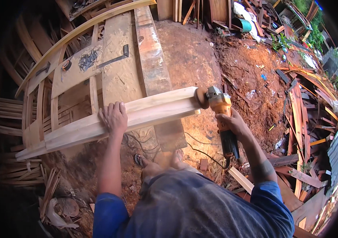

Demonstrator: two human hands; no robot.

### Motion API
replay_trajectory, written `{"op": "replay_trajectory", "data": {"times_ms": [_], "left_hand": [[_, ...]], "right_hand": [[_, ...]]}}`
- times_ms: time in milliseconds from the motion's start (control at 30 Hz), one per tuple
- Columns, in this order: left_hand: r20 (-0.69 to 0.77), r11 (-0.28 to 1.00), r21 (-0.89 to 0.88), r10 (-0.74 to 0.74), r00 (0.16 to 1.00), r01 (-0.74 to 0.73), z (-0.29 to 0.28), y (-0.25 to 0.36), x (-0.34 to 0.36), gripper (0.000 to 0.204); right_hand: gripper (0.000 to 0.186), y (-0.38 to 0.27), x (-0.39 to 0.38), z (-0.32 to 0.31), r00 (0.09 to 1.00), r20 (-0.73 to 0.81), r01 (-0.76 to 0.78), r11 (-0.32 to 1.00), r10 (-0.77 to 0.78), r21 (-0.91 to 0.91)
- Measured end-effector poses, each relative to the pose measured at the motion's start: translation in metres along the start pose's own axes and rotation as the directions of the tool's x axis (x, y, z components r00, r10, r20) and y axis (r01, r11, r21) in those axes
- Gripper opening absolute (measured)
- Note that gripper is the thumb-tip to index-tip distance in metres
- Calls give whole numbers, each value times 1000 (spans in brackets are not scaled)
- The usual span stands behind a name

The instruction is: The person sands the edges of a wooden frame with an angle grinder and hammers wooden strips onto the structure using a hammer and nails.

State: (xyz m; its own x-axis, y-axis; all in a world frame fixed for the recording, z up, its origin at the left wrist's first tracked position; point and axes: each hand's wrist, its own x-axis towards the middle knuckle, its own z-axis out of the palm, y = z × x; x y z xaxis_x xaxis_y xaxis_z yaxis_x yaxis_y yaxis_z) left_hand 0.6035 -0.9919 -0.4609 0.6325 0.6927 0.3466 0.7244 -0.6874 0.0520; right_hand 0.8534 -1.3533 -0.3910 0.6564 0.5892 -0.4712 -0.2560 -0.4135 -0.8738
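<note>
A long pale wooden beam (159, 109), with a stepped profile along its length, lies slantwise in front of me over a low workbench. My left hand (113, 116) is closed over its upper side around the middle, fingers bent over the wood. In my right hand (233, 122) is an orange and black angle grinder (221, 106), gripped around its body. The grinder's brown disc (202, 98) is at the beam's right end and appears to touch it. Whether the disc is spinning I cannot tell.
On the workbench (119, 75) lie a carpenter's square (114, 60), a pile of nails (89, 59), a tape measure (66, 65) and a hammer (43, 69). A dark cable (204, 153) runs along the ground by my feet. Scrap wood (297, 131) lies heaped at right; stacked strips (4, 113) stand at left.
</note>
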Motion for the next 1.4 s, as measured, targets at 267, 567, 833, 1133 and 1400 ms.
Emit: {"op": "replay_trajectory", "data": {"times_ms": [267,567,833,1133,1400], "left_hand": [[8,1000,-3,10,1000,-10,1,4,3,31],[-20,1000,-6,15,1000,-15,3,4,0,32],[87,962,20,-273,958,273,-4,5,-3,44],[730,-69,-235,-671,129,970,-47,-85,28,104],[494,195,-268,-813,308,944,104,-196,20,103]], "right_hand": [[41,-19,17,5,999,-5,-36,999,36,-12],[47,-18,8,3,1000,13,-3,999,4,-45],[46,40,-40,-23,995,-99,-16,999,13,-28],[43,82,-71,-45,964,-261,-19,992,52,127],[59,20,-28,-28,994,-90,45,987,-59,-153]]}}
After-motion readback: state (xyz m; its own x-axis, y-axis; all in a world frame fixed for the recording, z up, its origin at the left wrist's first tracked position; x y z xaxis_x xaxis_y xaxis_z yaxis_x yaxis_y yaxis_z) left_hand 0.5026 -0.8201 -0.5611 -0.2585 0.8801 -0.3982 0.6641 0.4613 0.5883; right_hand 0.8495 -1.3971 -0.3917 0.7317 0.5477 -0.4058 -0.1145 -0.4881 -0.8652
